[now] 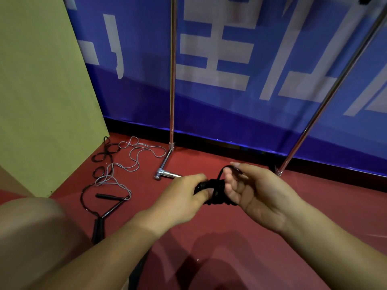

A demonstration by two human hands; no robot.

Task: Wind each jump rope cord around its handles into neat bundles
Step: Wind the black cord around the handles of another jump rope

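Two hands meet above the red floor (209,237): the left hand (180,197) clamps the black bundle (213,191), its long axis running left to right, while the right hand (257,191) pinches the last cord loop (223,171) just above; more ropes (117,170) lie loose to the left

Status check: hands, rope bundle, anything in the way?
Left hand grips black bundle. Right hand pinches cord's last loop. Two ropes unwound on floor.
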